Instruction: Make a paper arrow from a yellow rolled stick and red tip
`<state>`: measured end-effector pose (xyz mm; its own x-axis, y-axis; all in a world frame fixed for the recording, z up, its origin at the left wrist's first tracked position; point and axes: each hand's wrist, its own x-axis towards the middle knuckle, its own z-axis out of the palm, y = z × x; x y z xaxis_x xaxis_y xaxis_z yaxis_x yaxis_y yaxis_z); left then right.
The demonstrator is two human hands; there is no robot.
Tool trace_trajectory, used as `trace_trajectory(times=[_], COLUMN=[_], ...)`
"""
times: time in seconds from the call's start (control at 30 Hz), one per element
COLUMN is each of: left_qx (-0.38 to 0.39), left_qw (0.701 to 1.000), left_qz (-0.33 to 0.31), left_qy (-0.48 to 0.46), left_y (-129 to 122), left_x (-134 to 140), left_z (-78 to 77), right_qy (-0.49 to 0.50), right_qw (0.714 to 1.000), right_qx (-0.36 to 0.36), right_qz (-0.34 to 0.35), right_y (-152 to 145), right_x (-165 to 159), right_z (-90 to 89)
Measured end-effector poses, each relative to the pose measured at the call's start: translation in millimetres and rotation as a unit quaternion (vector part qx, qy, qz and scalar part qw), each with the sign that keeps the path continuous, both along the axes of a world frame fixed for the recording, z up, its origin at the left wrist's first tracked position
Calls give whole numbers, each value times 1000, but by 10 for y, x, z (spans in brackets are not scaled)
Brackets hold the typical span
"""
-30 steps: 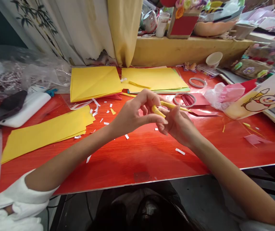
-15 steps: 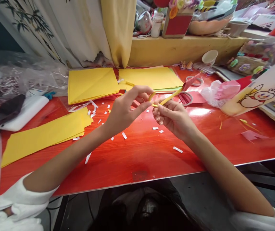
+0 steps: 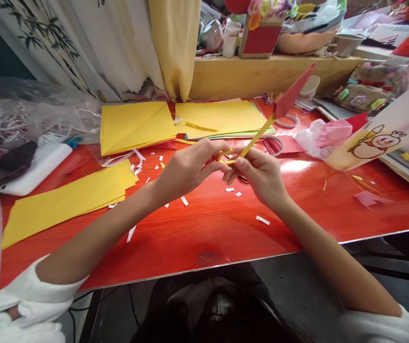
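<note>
Between my two hands is a narrow yellow paper strip (image 3: 257,138), its lower end curled into a small loop. A red pointed paper piece (image 3: 292,95) sits at the strip's upper end, tilted up to the right. My left hand (image 3: 193,164) pinches the curled end between thumb and fingers. Thumb and fingertips of my right hand (image 3: 260,171) grip the strip just above the loop. Both hands are held over the red table (image 3: 204,238). Part of the loop is covered by my left fingers.
Yellow paper sheets (image 3: 136,125) lie in stacks at the back, and cut yellow strips (image 3: 68,202) lie at left. White paper scraps (image 3: 262,220) are scattered about. A printed cup (image 3: 376,138) leans at right near a crumpled plastic bag (image 3: 321,138). The table's front edge is close to me.
The strip has swung more upright, so the red piece now points higher. My left hand has lowered slightly and its fingers are bent further around the curled end.
</note>
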<state>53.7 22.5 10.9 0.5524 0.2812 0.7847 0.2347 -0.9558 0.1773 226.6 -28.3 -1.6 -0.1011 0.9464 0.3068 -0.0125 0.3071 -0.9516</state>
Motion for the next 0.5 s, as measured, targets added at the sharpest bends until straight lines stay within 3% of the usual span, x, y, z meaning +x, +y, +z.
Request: trace_trajectory(times=[0.17, 0.33, 0.5], left_qx=[98, 161, 160], left_qw=[995, 986, 987], left_qz=[2, 32, -12], left_qy=[-8, 14, 11], left_y=[-36, -39, -21], left_x=[26, 23, 31], left_z=[31, 24, 19], right_qy=[12, 13, 43], right_qw=[1000, 998, 996], right_qx=[20, -7, 0], right_qz=[15, 57, 77], right_y=[-24, -52, -41], right_x=[-25, -49, -48], right_z=[-8, 0, -11])
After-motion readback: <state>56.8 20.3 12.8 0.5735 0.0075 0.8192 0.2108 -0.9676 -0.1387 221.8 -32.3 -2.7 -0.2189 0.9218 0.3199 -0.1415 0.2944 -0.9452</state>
